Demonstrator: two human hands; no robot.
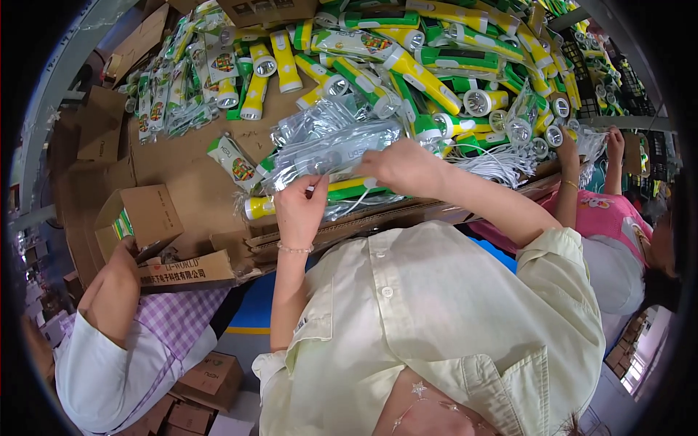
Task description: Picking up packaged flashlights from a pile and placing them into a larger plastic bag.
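Observation:
A yellow and green flashlight [259, 208] lies at the table's near edge beneath my hands, with clear plastic around it. My left hand [298, 212] is closed in a pinch on the edge of a clear plastic bag [331, 154]. To its right my right hand [407, 167] is closed too, its fingertips near the bag; what they hold is hidden. A white cable [360, 201] runs below the right hand. Just left of my hands lies a bagged flashlight with a printed card [234, 161].
Loose flashlights [429, 80] pile up at the back and right, beside bundled white cables [494, 168]. Bagged ones [178, 87] lie back left. A co-worker's hand [125, 251] reaches into an open carton [149, 214] at left; another co-worker's hands [569, 149] work at right.

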